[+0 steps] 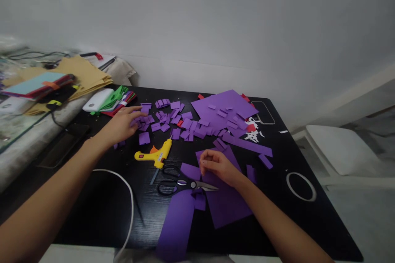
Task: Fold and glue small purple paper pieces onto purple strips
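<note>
My left hand [124,123] reaches over the left end of a scattered heap of small purple paper pieces [165,119], its fingers stretched out and touching or just above some of them. Loosely curled, my right hand [219,165] rests over a large purple sheet [228,203], and nothing shows between its fingers. Black-handled scissors [193,185] lie slightly open just left of it, partly on purple paper. Between the hands is a yellow glue gun [156,154] with a glue stick poking from its back. A long purple strip [173,230] extends toward the table's front edge.
Another purple sheet [226,104] lies at the back, near white paper scraps [253,133]. A white cable [131,197] curves across the front left. Green and red folded pieces [115,98], yellow-brown sheets [83,74] and a dark phone-like slab [63,146] occupy the left. A white stool [339,150] stands right.
</note>
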A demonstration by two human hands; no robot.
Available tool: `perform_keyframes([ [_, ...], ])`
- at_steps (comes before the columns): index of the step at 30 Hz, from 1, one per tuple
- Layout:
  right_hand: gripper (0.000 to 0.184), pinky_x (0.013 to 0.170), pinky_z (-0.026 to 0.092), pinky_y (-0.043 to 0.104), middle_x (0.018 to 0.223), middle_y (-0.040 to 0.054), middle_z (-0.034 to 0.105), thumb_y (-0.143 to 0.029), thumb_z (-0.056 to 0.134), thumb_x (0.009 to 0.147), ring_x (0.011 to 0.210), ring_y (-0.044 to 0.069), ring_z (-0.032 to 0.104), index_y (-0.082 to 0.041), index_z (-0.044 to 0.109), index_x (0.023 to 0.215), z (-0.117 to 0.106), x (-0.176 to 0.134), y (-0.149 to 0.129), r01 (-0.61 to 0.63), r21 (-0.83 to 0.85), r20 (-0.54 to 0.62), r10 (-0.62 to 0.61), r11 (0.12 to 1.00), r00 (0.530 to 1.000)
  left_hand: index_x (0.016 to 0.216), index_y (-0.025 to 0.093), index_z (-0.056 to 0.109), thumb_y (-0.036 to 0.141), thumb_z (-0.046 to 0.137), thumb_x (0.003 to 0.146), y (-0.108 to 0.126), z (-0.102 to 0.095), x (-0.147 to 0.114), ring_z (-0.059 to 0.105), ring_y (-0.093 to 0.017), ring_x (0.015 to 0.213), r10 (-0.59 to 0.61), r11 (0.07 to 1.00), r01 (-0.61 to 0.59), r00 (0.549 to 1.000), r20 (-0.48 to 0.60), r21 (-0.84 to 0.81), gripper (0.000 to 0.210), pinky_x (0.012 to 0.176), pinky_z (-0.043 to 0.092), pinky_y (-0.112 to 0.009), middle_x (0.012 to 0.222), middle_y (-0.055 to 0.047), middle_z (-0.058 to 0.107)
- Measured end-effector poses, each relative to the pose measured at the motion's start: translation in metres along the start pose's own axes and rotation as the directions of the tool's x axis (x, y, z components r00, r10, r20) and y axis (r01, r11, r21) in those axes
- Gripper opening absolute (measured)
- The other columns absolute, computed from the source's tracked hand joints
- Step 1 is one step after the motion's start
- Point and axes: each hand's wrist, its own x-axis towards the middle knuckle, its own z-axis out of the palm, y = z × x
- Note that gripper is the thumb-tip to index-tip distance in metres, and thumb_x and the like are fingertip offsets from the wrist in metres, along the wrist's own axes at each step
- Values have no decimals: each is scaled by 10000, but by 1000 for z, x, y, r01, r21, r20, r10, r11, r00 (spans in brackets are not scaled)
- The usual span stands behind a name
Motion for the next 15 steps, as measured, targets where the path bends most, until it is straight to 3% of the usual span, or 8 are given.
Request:
perform_keyframes([
  [2, 289, 684, 484, 298, 686, -12, 698, -394, 862, 829, 625, 143, 637, -187, 662, 853, -1, 0, 1, 1, 3, 3, -1, 1000, 1000, 1201, 163, 718, 228, 518, 867, -2, 4, -3, 563, -307, 1360, 8, 1000, -8, 1000, -14, -11, 395, 1214, 401, -468, 1468, -129, 620],
  [7, 151, 681, 483, 296, 678, -13, 697, -226, 813, 796, 619, 144, 638, -189, 673, 837, -3, 1, 3, 3, 35, 22, -4, 999, 1000, 1199, 140, 682, 237, 495, 913, 0, -1, -6, 635, -301, 1248, -75, 997, 75, 996, -54, -19, 355, 1161, 457, -457, 1324, -140, 689],
  [12, 119, 716, 497, 310, 710, 0, 729, -162, 763, 755, 663, 158, 659, -192, 685, 839, -2, 0, 1, 2, 58, 38, -4, 998, 999, 1241, 173, 640, 337, 443, 1007, 22, -10, -15, 725, -205, 755, -203, 976, 199, 978, -42, -87, 347, 822, 581, -335, 892, -23, 780],
  [13, 124, 722, 498, 311, 712, 1, 729, -165, 767, 757, 667, 158, 662, -190, 687, 847, -2, 0, 0, 2, 58, 41, -5, 998, 999, 1282, 173, 621, 358, 417, 1029, 27, -10, -17, 720, -184, 689, -244, 958, 235, 969, -38, -161, 373, 781, 584, -319, 918, -22, 788],
  [15, 127, 735, 499, 311, 716, 3, 727, -185, 779, 779, 676, 156, 667, -185, 692, 872, -1, 0, -1, 5, 55, 41, -7, 998, 999, 1355, 167, 580, 298, 394, 1023, 37, -6, -21, 746, -164, 721, -242, 946, 217, 967, -79, -243, 402, 842, 599, -336, 1188, -69, 780],
])
